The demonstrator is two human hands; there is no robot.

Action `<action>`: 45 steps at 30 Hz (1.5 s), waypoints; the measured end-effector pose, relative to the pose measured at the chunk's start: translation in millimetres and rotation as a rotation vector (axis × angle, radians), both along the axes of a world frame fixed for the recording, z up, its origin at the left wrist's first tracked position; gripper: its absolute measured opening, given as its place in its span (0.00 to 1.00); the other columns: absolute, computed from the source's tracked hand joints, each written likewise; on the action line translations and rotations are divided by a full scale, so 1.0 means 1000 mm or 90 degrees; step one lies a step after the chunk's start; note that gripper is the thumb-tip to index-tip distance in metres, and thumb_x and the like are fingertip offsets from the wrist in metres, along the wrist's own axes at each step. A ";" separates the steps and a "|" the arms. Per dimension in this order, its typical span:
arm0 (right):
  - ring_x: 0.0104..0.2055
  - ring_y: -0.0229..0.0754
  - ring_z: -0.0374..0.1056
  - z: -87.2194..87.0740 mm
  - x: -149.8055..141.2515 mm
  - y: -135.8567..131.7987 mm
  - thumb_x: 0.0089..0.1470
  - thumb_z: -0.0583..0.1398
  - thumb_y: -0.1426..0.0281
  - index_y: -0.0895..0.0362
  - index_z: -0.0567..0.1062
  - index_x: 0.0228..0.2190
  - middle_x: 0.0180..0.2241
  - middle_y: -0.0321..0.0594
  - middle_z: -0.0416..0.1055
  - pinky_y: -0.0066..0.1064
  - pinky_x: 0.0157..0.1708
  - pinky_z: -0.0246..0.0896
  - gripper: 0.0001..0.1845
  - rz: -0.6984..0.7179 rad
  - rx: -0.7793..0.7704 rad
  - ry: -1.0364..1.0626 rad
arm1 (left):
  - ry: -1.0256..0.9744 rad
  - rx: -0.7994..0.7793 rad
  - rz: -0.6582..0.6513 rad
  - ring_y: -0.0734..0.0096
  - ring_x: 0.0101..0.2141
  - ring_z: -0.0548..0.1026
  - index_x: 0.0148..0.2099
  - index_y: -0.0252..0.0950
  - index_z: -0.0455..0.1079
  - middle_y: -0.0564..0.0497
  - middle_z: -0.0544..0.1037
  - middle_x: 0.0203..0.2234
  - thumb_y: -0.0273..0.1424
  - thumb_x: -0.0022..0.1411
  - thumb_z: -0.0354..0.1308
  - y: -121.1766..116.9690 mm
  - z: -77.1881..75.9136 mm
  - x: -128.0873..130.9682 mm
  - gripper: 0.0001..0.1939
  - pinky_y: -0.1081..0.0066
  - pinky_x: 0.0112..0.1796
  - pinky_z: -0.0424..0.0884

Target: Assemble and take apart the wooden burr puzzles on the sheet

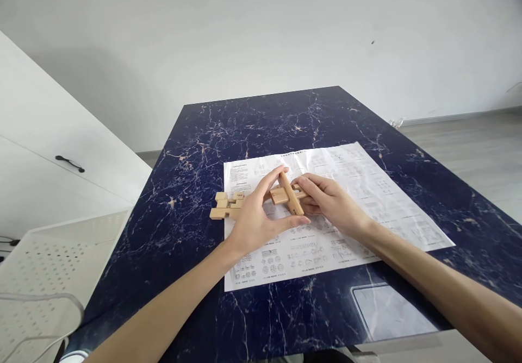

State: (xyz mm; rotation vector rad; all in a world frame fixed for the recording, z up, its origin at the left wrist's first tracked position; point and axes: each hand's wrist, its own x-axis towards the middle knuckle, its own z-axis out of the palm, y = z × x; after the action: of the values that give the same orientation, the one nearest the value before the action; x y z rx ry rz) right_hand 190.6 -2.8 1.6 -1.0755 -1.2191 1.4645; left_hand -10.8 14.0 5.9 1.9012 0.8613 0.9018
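Note:
Between both hands, above a printed sheet (326, 260), is a small assembly of notched wooden puzzle pieces (290, 193), with one bar lying across another. My left hand (261, 211) grips the ends of the crossing bar between thumb and fingertips. The other bar's right end is pinched by my right hand (324, 194), whose curled fingers hide part of it. Several more notched wooden pieces (222, 205) lie left of my left hand, at the sheet's left edge, partly covered by that hand.
The sheet of small diagrams lies on a dark blue marble-patterned table (253, 129). A white cabinet with a black handle (70, 163) stands at the left, above a perforated white surface (61, 260). A pale rectangular patch (391, 308) shows near the table's front edge.

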 end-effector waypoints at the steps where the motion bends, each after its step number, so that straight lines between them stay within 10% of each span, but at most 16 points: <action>1: 0.24 0.35 0.49 0.000 0.000 0.000 0.68 0.61 0.50 0.54 0.76 0.36 0.24 0.30 0.57 0.31 0.23 0.46 0.21 -0.005 0.006 -0.005 | -0.001 0.001 0.000 0.45 0.71 0.62 0.74 0.53 0.57 0.47 0.63 0.73 0.45 0.57 0.76 0.000 0.000 0.000 0.48 0.46 0.67 0.67; 11: 0.23 0.37 0.56 -0.002 -0.001 -0.004 0.72 0.55 0.53 0.54 0.77 0.41 0.21 0.30 0.58 0.33 0.23 0.49 0.20 -0.184 0.152 -0.227 | -0.074 -0.061 -0.023 0.49 0.71 0.62 0.76 0.52 0.51 0.45 0.56 0.76 0.43 0.67 0.69 -0.003 0.000 0.002 0.44 0.50 0.67 0.66; 18: 0.23 0.39 0.59 -0.002 -0.002 -0.009 0.73 0.54 0.53 0.53 0.77 0.42 0.22 0.32 0.62 0.34 0.24 0.53 0.19 -0.199 0.208 -0.273 | -0.063 -0.141 0.039 0.61 0.49 0.81 0.68 0.39 0.62 0.44 0.81 0.49 0.48 0.80 0.46 -0.006 0.005 0.004 0.25 0.59 0.53 0.75; 25: 0.22 0.39 0.59 -0.001 -0.004 -0.013 0.74 0.53 0.55 0.53 0.77 0.45 0.21 0.32 0.63 0.34 0.24 0.55 0.18 -0.193 0.226 -0.291 | -0.097 -0.215 -0.078 0.72 0.27 0.78 0.53 0.36 0.65 0.48 0.81 0.36 0.49 0.77 0.50 -0.003 0.000 0.006 0.21 0.69 0.32 0.74; 45: 0.22 0.40 0.62 -0.006 -0.007 -0.016 0.74 0.54 0.56 0.51 0.77 0.46 0.21 0.31 0.65 0.35 0.26 0.59 0.16 -0.220 0.253 -0.295 | -0.120 -0.262 -0.086 0.71 0.27 0.82 0.50 0.36 0.64 0.44 0.84 0.39 0.46 0.75 0.57 -0.003 -0.001 0.006 0.17 0.73 0.28 0.73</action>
State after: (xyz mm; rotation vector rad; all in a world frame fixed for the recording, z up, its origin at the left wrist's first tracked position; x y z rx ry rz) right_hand 183.3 -19.2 -4.0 -1.3034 -1.4751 0.6892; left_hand -4.5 11.2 4.5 1.4747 0.7294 0.7418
